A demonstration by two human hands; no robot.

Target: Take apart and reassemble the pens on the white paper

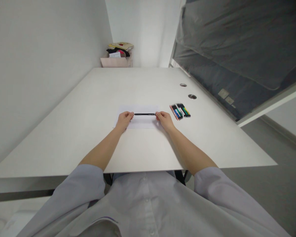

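Between my two hands a slim black pen (144, 114) lies level, left to right, over a sheet of white paper (143, 123). My left hand (124, 119) pinches its left end. Its right end is pinched by the fingertips of my right hand (164, 120). Whether the pen touches the paper I cannot tell. To the right of my right hand, several pens and markers (180, 111) lie side by side in a row, black, pink, blue, green, white and yellow among them.
The white table (88, 138) runs away from me, with a wall along its left. Two round cable holes (192, 96) sit near its right edge, beside a dark covered panel (227, 65). A pink box (115, 62) with cloth items stands beyond the far edge.
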